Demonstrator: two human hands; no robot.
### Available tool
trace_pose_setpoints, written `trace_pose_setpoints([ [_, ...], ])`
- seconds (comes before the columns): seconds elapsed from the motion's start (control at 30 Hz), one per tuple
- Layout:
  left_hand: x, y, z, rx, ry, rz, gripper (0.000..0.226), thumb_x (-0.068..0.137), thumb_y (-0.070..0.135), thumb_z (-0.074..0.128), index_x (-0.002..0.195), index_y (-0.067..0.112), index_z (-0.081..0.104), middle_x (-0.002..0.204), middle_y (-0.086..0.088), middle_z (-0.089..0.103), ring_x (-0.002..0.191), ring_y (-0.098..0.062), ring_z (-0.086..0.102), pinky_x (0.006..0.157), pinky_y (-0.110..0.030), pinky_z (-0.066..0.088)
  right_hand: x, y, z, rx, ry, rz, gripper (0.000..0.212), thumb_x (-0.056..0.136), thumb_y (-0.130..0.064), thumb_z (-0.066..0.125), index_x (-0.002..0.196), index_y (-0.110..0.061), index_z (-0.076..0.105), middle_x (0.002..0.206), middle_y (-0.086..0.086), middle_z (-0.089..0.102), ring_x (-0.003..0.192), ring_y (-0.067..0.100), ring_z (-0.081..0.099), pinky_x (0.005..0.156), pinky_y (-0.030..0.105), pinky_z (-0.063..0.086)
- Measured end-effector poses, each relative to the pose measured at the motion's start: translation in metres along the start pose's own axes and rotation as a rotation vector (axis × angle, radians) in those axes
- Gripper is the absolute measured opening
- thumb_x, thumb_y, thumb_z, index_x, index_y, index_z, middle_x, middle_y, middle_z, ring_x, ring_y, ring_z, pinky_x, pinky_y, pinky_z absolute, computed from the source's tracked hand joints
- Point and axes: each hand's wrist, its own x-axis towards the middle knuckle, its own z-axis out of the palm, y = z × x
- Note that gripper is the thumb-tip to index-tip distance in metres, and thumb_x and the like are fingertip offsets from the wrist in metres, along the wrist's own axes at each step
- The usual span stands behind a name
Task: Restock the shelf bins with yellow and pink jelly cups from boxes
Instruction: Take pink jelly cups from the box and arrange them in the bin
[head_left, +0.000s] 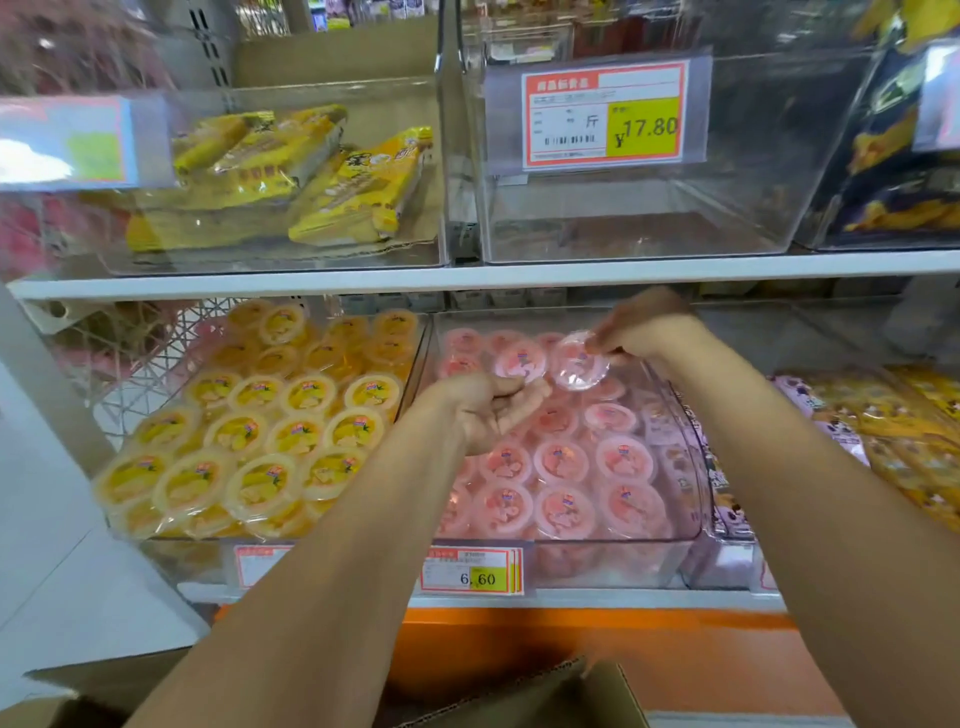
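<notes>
Two clear bins stand side by side on the lower shelf. The left bin (415, 358) is full of yellow jelly cups (306, 395). The right bin (691, 467) holds several pink jelly cups (563, 457) in rows. My right hand (644, 327) reaches over the back of the pink bin and pinches one pink jelly cup (576, 366) by its rim, tilted. My left hand (488, 408) hovers palm up with relaxed fingers just below and left of that cup, holding nothing.
A cardboard box (571, 696) stands open at the bottom, below the orange shelf base (571, 639). The upper shelf carries a bin of yellow snack packs (291, 176) and an empty clear bin (634, 218) with a 17.80 price tag (602, 114). Packaged snacks (883, 415) lie right.
</notes>
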Motion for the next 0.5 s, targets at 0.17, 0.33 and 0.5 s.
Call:
trace_pose_setpoints([
  [0.17,0.014,-0.001,0.007,0.033,0.101,0.049,0.017,0.097,-0.001,0.044,0.084,-0.006,0.053,0.055,-0.016,0.065,0.042,-0.019,0.064,0.046,-0.026,0.054,0.012,-0.001,0.007,-0.12,-0.157,-0.166,0.019,0.082,-0.019,0.069,0.096,-0.007,0.074,0.101,0.01,0.071,0.083,0.011,0.059,0.078,0.026,0.05],
  [0.33,0.028,-0.005,0.004,-0.005,0.111,0.048,0.019,0.098,0.002,0.042,0.085,-0.007,0.054,0.068,-0.015,0.064,0.037,-0.014,0.061,0.043,-0.021,0.053,0.024,-0.007,0.02,-0.137,-0.258,-0.346,0.011,0.083,-0.015,0.066,0.088,-0.013,0.075,0.083,0.001,0.071,0.071,0.01,0.058,0.067,0.026,0.048],
  [0.5,0.039,-0.002,0.0,0.119,0.184,0.028,0.026,0.1,0.006,0.039,0.08,0.001,0.054,0.04,0.0,0.056,0.027,-0.002,0.045,0.03,-0.011,0.037,0.03,-0.004,0.038,-0.017,-0.193,-0.369,0.017,0.078,-0.006,0.07,0.091,-0.016,0.074,0.078,-0.011,0.066,0.073,0.003,0.059,0.059,0.01,0.041],
])
